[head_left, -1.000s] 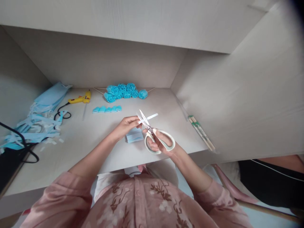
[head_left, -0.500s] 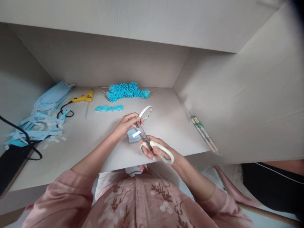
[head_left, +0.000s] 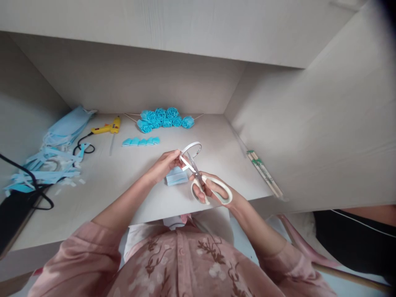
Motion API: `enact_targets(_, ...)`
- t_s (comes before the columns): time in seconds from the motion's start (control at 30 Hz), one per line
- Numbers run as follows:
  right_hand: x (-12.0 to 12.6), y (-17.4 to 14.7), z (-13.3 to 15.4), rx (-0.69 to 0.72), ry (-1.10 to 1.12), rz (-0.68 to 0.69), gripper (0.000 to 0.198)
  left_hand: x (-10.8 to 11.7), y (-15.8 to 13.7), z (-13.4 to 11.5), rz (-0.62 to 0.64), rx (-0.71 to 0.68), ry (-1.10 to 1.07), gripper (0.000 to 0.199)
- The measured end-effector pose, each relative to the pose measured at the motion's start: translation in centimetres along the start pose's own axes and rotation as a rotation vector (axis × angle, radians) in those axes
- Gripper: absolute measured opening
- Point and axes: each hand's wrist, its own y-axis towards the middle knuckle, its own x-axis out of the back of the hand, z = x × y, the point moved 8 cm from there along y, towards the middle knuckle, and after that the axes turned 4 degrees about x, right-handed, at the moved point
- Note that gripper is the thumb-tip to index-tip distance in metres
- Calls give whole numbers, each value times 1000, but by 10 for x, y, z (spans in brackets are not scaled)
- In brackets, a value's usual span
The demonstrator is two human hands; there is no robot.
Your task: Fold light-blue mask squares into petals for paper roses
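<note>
Over the middle of the desk, my left hand (head_left: 168,163) is closed on a narrow roll of white tape (head_left: 194,144), pinched at its near left edge. My right hand (head_left: 210,187) has its fingers through the white handles of a pair of scissors (head_left: 195,167). The scissor blades are spread a little and point up toward the tape. A short white strip of tape (head_left: 187,166) shows between the left fingers and the blades. Below them on the desk lies a folded light-blue piece of face mask (head_left: 177,177).
Several blue rolled flowers (head_left: 167,117) lie at the back, with a row of folded blue pieces (head_left: 140,141) in front. At left are a yellow glue gun (head_left: 107,127), blue masks (head_left: 66,126) and cut scraps (head_left: 49,169). Packaged sticks (head_left: 264,173) lie along the right wall.
The scissors have shifted right and slightly up, and their blades have parted. The tape roll has tilted and moved a little right and down in my left hand.
</note>
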Motion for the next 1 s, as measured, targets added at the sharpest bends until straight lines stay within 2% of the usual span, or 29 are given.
enact_targets(0.17, 4, 9, -1, -4, 30, -32, 47, -7, -2, 0, 45, -1, 55, 49)
enact_targets(0.47, 5, 16, 2, 34, 108, -59, 46, -6, -3, 7, 113, -6, 158, 42)
enact_targets(0.67, 12, 10, -3, -17, 273, -109, 50, -16, -3, 0, 228, -38, 28, 33)
enact_targets(0.77, 8, 8, -3, -37, 291, -103, 48, -9, -2, 2, 139, -8, 13, 29)
enact_targets(0.87, 4, 8, -5, -45, 294, -87, 46, 1, -2, 3, 9, -11, 175, 26)
enact_targets(1.0, 3, 7, -7, -31, 282, -97, 44, -1, -5, -3, -3, -49, 390, 35)
